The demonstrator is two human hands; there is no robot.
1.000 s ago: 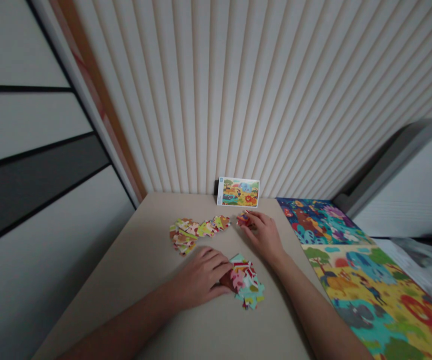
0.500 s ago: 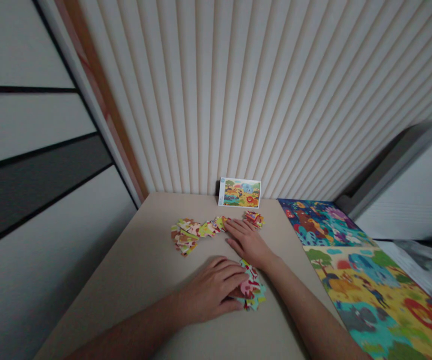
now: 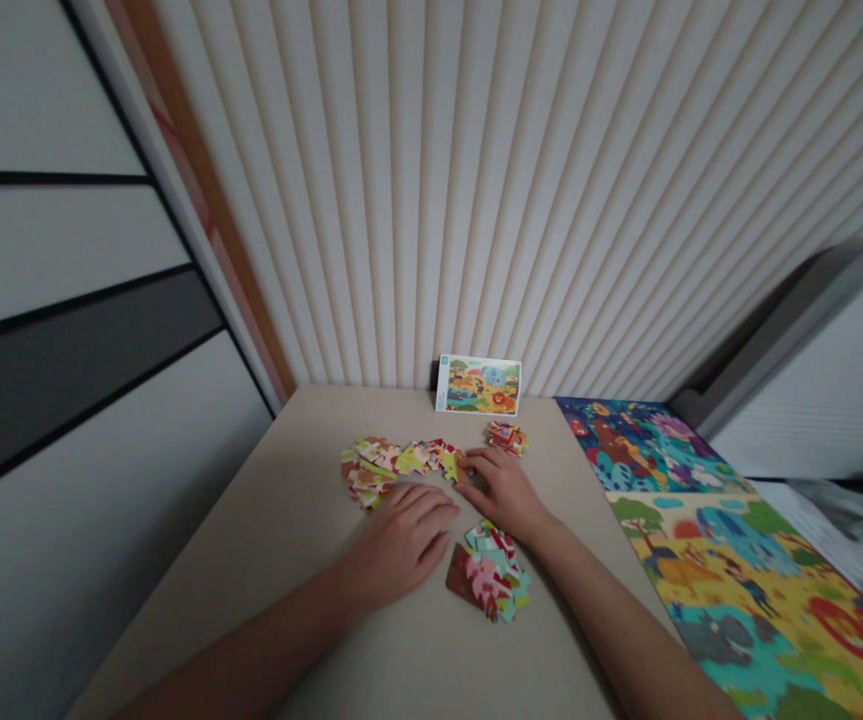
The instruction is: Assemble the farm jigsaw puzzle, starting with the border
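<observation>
Jigsaw puzzle pieces lie in an overlapping band across the far half of the table. My right hand rests at the band's right end, its fingertips touching a yellow piece and its thumb apart from the fingers. Just below the band, my left hand is held low over the table, fingers stretched out and nothing seen in them. Nearer me, between my forearms, sits a second pile of pieces, pink, red and light green. A small reddish cluster of pieces lies beyond my right hand.
A box with an animal picture stands upright against the pleated screen. Two colourful animal pictures lie along the table's right side. Clear plastic wrapping is at the far right, and a white panelled cabinet on the left.
My left hand has come off the near pile and moved left and away from me, uncovering a brown piece. My right hand has shifted slightly, showing more pieces at the band's right end.
</observation>
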